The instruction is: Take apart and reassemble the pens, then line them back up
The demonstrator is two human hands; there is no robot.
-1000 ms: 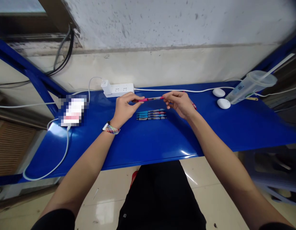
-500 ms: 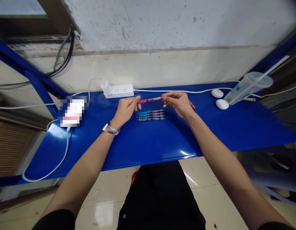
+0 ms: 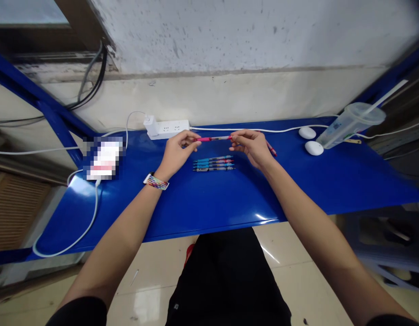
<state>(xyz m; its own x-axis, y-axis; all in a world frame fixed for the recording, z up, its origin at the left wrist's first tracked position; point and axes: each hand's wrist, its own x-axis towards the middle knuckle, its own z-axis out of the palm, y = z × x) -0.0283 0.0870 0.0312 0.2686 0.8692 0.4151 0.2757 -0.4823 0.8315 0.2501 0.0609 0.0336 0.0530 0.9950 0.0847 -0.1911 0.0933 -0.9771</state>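
While both hands are raised over the back half of the blue surface (image 3: 212,199), a pink pen (image 3: 214,138) is held between them, nearly level and roughly parallel to the back edge. Left hand (image 3: 178,147): thumb and fingertips pinch the pen's pink-grip end. Right hand (image 3: 252,145): thumb and index finger pinch the opposite end, other fingers curled loosely below. The pen's middle, partly transparent, is exposed between the two grips. Left wrist carries a multicoloured band (image 3: 156,181).

Just frontward of the held pen, a row of four pens (image 3: 214,164) lies side by side, lengthwise along the surface; mostly blue, the one nearest the front edge with a greyish grip. A reddish pen (image 3: 271,148) lies slanted beside the right hand, partly hidden by it.

Farther out: white power strip (image 3: 173,128) at the back edge, left of middle, with a white charger (image 3: 150,126) plugged in at its left end. Toward the back left corner, a pixelated device (image 3: 104,158), cable attached. Toward the back right corner, two white rounded objects (image 3: 314,148) near each other, then a clear cup (image 3: 347,124), straw (image 3: 388,97) leaning right.
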